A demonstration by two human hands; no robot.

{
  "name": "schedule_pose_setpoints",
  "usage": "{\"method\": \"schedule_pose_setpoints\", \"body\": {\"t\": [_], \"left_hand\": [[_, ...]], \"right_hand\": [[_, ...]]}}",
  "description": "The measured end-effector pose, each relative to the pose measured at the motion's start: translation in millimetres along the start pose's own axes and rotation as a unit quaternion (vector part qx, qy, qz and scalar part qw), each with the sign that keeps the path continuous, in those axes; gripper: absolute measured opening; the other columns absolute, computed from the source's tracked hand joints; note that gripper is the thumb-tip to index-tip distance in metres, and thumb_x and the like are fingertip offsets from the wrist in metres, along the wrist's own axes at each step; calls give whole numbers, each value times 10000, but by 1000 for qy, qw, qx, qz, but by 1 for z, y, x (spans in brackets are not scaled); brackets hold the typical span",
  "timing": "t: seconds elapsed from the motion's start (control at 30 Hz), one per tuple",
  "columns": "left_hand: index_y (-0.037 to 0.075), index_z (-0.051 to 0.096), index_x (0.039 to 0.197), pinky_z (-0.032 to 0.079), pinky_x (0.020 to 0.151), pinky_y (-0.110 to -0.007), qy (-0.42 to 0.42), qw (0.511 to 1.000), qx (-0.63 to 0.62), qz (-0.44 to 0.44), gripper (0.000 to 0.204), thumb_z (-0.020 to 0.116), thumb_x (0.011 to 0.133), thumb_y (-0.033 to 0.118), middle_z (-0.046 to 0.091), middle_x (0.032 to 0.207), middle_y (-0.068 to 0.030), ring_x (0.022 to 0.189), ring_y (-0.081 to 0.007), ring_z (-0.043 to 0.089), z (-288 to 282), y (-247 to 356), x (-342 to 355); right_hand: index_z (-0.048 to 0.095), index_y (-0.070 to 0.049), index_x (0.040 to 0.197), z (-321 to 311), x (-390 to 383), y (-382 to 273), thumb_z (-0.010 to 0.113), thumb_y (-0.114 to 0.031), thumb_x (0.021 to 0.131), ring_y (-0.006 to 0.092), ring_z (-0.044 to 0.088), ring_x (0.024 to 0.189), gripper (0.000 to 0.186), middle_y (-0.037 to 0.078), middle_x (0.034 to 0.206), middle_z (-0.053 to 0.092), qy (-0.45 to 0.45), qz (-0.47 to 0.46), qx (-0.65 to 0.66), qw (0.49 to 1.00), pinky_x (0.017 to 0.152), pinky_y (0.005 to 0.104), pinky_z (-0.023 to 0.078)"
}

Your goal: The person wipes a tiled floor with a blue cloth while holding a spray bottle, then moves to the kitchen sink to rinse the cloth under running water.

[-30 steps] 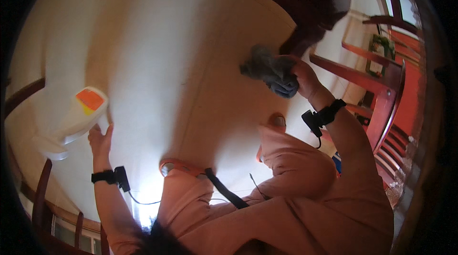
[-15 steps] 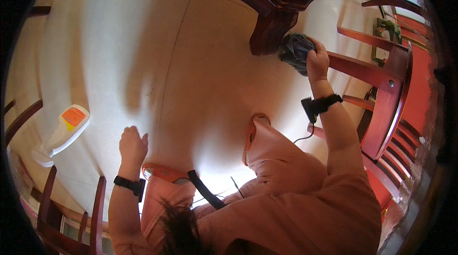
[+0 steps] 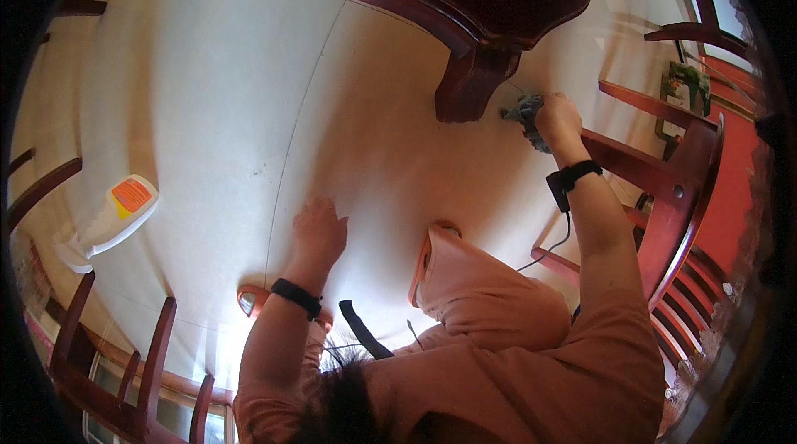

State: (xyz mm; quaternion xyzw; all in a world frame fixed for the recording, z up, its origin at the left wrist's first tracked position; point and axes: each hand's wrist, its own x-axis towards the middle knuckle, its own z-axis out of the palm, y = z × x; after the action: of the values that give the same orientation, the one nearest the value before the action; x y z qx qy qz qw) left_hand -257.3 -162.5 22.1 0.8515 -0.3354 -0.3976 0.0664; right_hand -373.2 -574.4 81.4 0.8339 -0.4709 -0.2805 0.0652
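Note:
My right hand (image 3: 559, 122) grips a crumpled dark grey-green cloth (image 3: 530, 116) low beside the carved foot (image 3: 471, 87) of a dark red-brown wooden furniture base. A gap separates the cloth from that foot. My left hand (image 3: 320, 232) hangs over the pale floor, left of my bent knee, with its thumb apart from the fingers and nothing visible in it. Its fingers are somewhat blurred. Far to the left, a white spray bottle (image 3: 124, 210) with an orange and yellow label lies within view, away from both hands.
Red-brown wooden chair rails (image 3: 639, 158) stand close to my right forearm. More chair legs (image 3: 158, 353) rise at the lower left. A green picture-printed box (image 3: 687, 89) is behind the right chair. Pale tiled floor (image 3: 207, 112) spreads between them.
My left hand has swung right and slightly up, toward the middle. The right hand has drawn the cloth away from the wooden foot, a little right and nearer. The view has shifted slightly.

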Motion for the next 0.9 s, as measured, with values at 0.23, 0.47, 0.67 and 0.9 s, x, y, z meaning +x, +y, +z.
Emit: {"method": "schedule_pose_setpoints", "body": {"t": [0.23,0.47,0.67,0.9], "left_hand": [[28,580,928,471,728,-451,51,998,45,-9,238,611,777,210,581,915,-180,860,-351,567,-8,-27,9],[-3,582,888,475,766,-449,11,988,105,-110,349,616,771,324,567,930,-190,892,-347,565,-13,-54,-6],[-38,517,957,458,800,-455,15,966,131,-223,532,645,775,445,546,975,-225,942,-378,538,-24,-112,-39],[-74,494,1113,459,867,-445,-37,959,43,-279,767,676,705,549,533,1087,-262,1028,-394,535,-9,-178,-42]], "right_hand": [[621,-89,948,32,1,56,494,-139,814,339,571,955,191,129,986,608,45,-20,-14,999,810,436,474],[605,-98,949,79,11,123,444,-121,830,331,555,971,201,124,998,597,55,-22,-37,998,833,427,462],[599,-88,1038,76,12,124,466,-114,771,348,528,1012,299,158,1065,579,130,0,108,986,877,433,434],[532,-50,1149,2,-35,0,507,37,633,328,473,1052,523,152,1097,527,364,-293,316,826,954,401,376]]}}
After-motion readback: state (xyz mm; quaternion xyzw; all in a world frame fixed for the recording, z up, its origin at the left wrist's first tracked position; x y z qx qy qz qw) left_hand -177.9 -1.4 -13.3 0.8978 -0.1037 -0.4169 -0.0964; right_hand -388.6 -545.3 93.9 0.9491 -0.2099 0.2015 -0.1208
